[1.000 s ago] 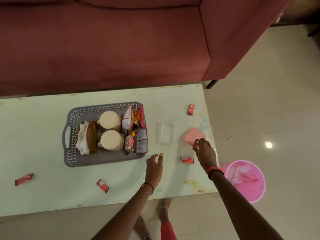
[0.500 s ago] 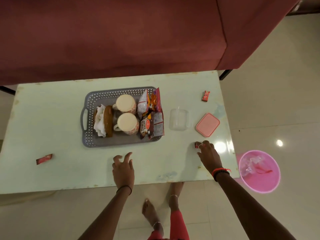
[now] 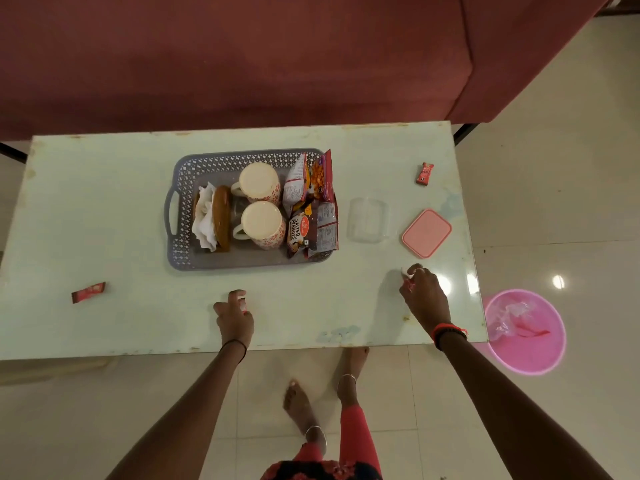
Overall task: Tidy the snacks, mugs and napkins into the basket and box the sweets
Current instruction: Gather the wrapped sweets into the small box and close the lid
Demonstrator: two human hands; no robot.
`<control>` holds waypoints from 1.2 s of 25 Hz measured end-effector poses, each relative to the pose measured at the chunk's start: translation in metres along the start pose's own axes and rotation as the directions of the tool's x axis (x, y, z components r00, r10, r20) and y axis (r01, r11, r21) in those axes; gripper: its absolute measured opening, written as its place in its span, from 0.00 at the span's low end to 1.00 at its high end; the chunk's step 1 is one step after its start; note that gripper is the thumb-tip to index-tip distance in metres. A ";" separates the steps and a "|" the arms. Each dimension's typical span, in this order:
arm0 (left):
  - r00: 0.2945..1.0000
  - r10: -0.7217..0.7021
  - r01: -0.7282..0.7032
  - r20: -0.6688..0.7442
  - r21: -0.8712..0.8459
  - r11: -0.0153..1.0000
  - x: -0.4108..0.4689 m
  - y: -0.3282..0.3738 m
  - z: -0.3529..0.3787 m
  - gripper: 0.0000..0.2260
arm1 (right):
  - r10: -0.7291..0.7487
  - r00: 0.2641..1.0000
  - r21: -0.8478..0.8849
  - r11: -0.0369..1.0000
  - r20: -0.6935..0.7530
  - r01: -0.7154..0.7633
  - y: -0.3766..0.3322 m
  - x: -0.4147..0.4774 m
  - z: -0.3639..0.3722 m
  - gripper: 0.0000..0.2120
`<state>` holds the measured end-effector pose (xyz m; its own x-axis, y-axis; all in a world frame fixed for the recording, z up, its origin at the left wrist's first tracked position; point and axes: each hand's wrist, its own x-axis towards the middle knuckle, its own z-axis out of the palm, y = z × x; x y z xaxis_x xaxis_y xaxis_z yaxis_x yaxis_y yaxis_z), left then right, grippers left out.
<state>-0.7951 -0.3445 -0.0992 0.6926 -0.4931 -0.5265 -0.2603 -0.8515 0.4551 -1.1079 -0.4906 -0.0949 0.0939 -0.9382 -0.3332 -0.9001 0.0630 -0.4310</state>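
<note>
A grey basket (image 3: 181, 168) on the pale table (image 3: 104, 209) holds two mugs (image 3: 260, 183), snack packets (image 3: 311, 226) and white napkins (image 3: 203, 221). To its right stand an empty clear box (image 3: 367, 220) and its pink lid (image 3: 426, 232). My left hand (image 3: 234, 320), at the front edge, has its fingers curled over a red sweet (image 3: 244, 308). My right hand (image 3: 423, 297), in front of the lid, pinches another red sweet (image 3: 410, 284). One loose sweet (image 3: 88, 292) lies far left, one more (image 3: 425, 173) at the far right.
A dark red sofa (image 3: 242, 57) runs along the table's far side. A pink bin (image 3: 526, 332) with a plastic liner stands on the tiled floor to the right of the table. My bare feet (image 3: 301, 407) are at the table's near edge.
Both hands came down onto sweets near the front edge and closed their fingers on them. The camera pulled back and shifted, so the whole table shows.
</note>
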 end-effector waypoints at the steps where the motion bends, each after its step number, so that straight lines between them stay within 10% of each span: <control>1: 0.999 0.036 -0.036 0.008 -0.006 0.999 -0.003 0.003 0.000 0.19 | 0.084 0.996 0.118 0.990 -0.035 -0.079 -0.004 0.004 -0.004 0.08; 9: 0.783 0.537 -0.544 0.314 -0.073 0.836 -0.060 0.071 0.036 0.17 | 0.148 0.966 0.539 0.843 -0.212 -0.010 -0.050 0.061 -0.044 0.06; 13: 0.671 0.633 -0.613 0.387 -0.191 0.767 -0.070 0.129 0.062 0.17 | -0.036 0.985 0.365 0.926 -0.166 0.095 -0.066 0.083 -0.045 0.08; 21: 0.787 0.592 -0.533 0.174 -0.292 0.794 -0.010 0.248 0.094 0.16 | -0.078 0.995 0.342 0.935 -0.064 0.096 -0.054 0.117 -0.053 0.07; 30: 0.847 0.523 -0.486 0.099 -0.258 0.835 0.019 0.268 0.120 0.13 | -0.034 0.999 0.069 0.997 0.000 0.034 -0.032 0.183 -0.071 0.32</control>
<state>-0.9327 -0.6035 -0.0735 0.3840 -0.8802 -0.2787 -0.3804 -0.4259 0.8209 -1.0922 -0.6884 -0.0831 0.1245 -0.9398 -0.3183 -0.8647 0.0545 -0.4993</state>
